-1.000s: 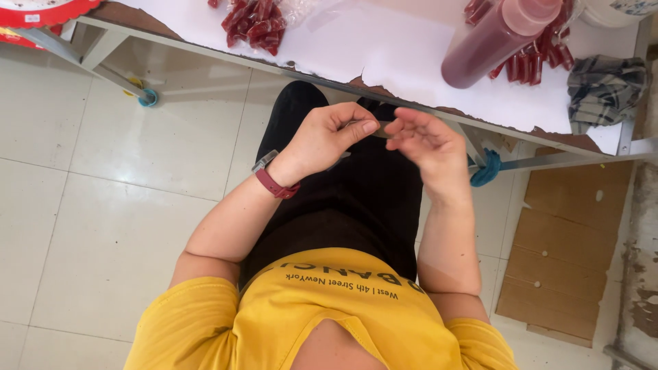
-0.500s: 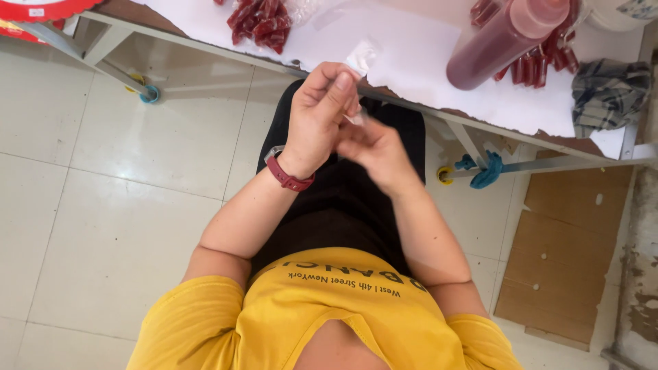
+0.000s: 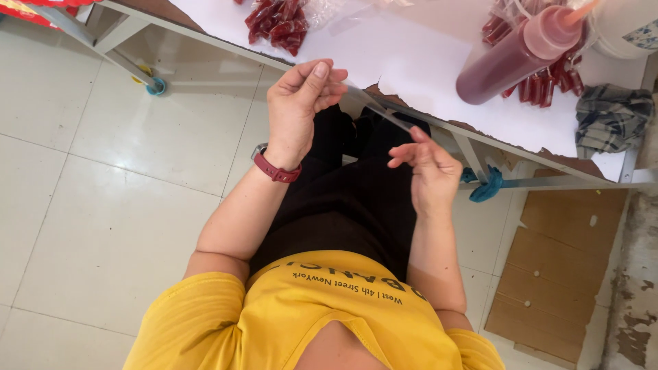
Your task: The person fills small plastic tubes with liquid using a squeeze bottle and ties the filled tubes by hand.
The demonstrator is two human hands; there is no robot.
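Nearest to us, our right hand [image 3: 428, 175] hung over our lap, half open, its thumb and forefinger pinched on the lower end of a thin clear plastic strip [image 3: 375, 107] while the other fingers spread loose. The strip ran taut and slanting up to our left hand [image 3: 299, 103], which wore a dark red wristband [image 3: 275, 169] and curled around the upper end, thumb pressed over the bent fingers. The strip hung in the air in front of the near edge of the surface [image 3: 411, 65], not touching it as far as we could tell.

Beyond the hands, white paper covered the surface. A squeeze bottle of dark red liquid [image 3: 510, 60] lay tilted toward the right side, with small red filled packets [image 3: 548, 85] just beside it. A second heap of red packets [image 3: 277, 24] lay near the far left, and a checked cloth [image 3: 611, 118] sat at the right edge.
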